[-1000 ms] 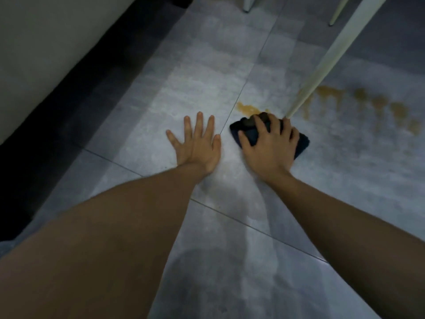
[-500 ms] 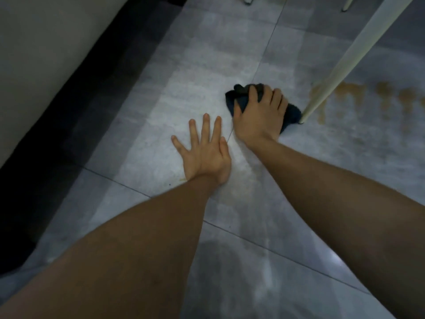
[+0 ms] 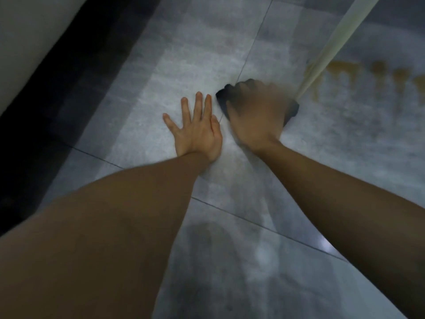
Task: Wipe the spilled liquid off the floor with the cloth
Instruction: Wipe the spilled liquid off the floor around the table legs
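Under the right palm: right hand point(image 3: 255, 116) presses the dark cloth point(image 3: 222, 97) flat on the grey tiled floor point(image 3: 184, 54); fingers curled over it, grasping the cloth; motion blur hides the fingertips
Cloth position: edges show just beyond the fingers and at the little-finger side, next to a tile joint
Beside the grip, thumb side: left hand point(image 3: 195, 127) spread flat and released on the tile, holding nothing, apparently a brace
Beyond the grip, little-finger side: pale furniture leg point(image 3: 326, 49) meets the floor just past the cloth
Spill: brown liquid point(image 3: 340, 66) in a row of patches past that leg, with faint streaks trailing toward the camera
Step in hand: judged mid-wipe; the patches remain
Next move: likely carry the cloth around the leg into the patches, with pressure held
Writing, brands: none readable
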